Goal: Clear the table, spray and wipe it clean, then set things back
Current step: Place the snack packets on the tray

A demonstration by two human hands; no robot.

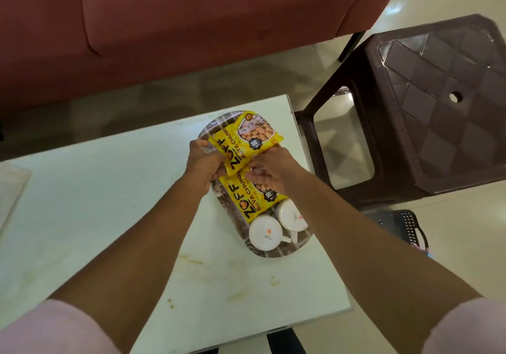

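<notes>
A patterned oval tray (210, 126) lies on the right part of the white table (95, 203). On it are two yellow soya chunk packets and two white cups. My left hand (204, 162) and my right hand (271, 169) both grip the near end of the upper packet (246, 140), which is raised a little over the tray. The lower packet (246, 203) lies flat under my hands. The cups (265, 233) (293, 215) sit upside down at the tray's near end. Brown stains (191, 260) mark the table near me.
A dark brown plastic stool (438, 93) stands right of the table. A pink sofa (191, 19) runs along the far side. A black perforated basket (405, 222) sits on the floor at the right. A pale cloth or mat (11, 186) lies at the table's left edge.
</notes>
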